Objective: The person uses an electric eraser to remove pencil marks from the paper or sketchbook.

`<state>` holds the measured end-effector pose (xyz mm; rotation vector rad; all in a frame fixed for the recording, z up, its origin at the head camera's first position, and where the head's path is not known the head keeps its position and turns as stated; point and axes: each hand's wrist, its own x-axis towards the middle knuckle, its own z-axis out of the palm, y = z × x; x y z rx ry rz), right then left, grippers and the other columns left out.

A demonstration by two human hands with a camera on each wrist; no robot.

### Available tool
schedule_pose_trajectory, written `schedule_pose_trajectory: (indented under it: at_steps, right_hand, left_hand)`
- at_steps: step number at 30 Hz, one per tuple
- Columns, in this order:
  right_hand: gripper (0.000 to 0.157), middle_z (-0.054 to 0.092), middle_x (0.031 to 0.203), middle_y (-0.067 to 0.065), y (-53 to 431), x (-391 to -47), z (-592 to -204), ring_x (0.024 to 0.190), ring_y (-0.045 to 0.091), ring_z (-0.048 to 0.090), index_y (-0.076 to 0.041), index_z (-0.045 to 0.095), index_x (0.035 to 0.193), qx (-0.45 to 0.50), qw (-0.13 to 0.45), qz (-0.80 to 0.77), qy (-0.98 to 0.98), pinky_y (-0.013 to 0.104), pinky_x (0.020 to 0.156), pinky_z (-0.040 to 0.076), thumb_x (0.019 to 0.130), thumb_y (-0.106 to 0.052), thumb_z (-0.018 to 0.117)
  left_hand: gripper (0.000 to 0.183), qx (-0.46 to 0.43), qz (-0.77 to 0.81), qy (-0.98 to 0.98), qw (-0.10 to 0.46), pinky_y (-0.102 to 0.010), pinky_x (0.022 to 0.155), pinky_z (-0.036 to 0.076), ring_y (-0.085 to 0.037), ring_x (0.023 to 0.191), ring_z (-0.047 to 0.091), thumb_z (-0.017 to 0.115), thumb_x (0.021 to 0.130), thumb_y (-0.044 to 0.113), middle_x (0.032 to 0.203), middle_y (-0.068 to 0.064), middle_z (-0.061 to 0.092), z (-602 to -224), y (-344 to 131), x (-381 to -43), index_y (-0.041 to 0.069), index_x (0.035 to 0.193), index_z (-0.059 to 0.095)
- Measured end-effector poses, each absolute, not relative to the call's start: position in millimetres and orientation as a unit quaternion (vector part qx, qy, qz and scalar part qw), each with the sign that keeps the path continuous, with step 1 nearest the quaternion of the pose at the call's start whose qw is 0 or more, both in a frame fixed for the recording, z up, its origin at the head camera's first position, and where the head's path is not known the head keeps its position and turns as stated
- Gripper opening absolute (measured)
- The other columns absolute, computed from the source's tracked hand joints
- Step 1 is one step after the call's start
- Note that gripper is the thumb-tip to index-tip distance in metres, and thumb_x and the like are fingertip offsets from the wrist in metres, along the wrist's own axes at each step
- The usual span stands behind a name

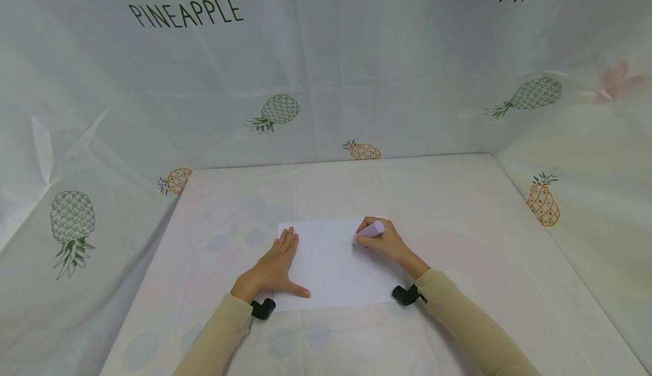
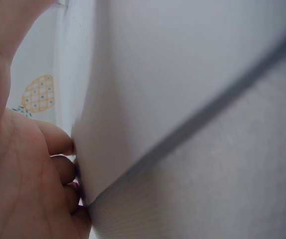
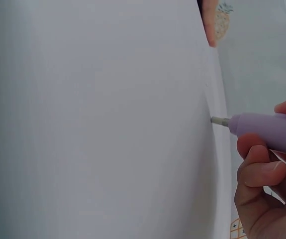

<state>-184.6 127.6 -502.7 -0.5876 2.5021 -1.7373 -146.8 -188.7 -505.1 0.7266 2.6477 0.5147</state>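
Note:
A white sheet of paper (image 1: 331, 274) lies on the table. My left hand (image 1: 275, 267) rests spread on its left edge, thumb stretched along the lower part; in the left wrist view the fingertips press at the paper's edge. My right hand (image 1: 388, 246) holds a light purple marker (image 1: 372, 229) over the paper's upper right part. The right wrist view shows the marker's (image 3: 264, 128) narrow grey tip right at the sheet, with thumb and fingers around its barrel. A few faint strokes show on the paper just left of the tip.
The table (image 1: 244, 197) has a pale cloth with faint round spots. Behind and at both sides hangs a white curtain (image 1: 356, 70) printed with pineapples. Both wrists carry a small black device, the left one (image 1: 264, 309) close to the paper's lower left corner.

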Motion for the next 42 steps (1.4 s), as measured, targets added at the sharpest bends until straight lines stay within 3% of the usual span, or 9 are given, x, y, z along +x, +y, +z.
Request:
schedule_pose_trajectory:
  at_steps: [8,20,42]
  right_hand:
    - [0.008,0.065,0.068,0.011,123,-172,-475,0.064,0.015,0.058,0.009,0.066,0.088,-0.184,0.030,-0.552,0.813,0.028,0.063,0.049,0.081,0.010,0.068]
    - [0.011,0.067,0.079,0.011,127,-175,-480,0.066,0.019,0.059,0.014,0.068,0.095,-0.189,0.054,-0.577,0.793,0.024,0.062,0.051,0.085,0.010,0.067]
    - [0.010,0.067,0.076,0.010,119,-179,-480,0.062,0.019,0.060,0.013,0.069,0.092,-0.208,0.038,-0.562,0.800,0.024,0.059,0.050,0.083,0.011,0.067]
  left_hand:
    - [0.142,0.258,0.160,0.937,0.171,-0.048,0.121,0.007,-0.036,0.150,-0.006,0.078,0.064,0.075,0.163,-0.023,-0.005,-507,-189,-148,-0.007,0.156,0.007]
    - [0.141,0.256,0.165,0.937,0.171,-0.049,0.121,0.008,-0.037,0.151,-0.005,0.079,0.064,0.074,0.163,-0.023,-0.004,-505,-189,-148,-0.007,0.156,0.008]
    - [0.141,0.256,0.172,0.935,0.173,-0.050,0.121,0.007,-0.035,0.151,-0.006,0.079,0.064,0.073,0.164,-0.022,-0.005,-507,-190,-148,-0.005,0.157,0.007]
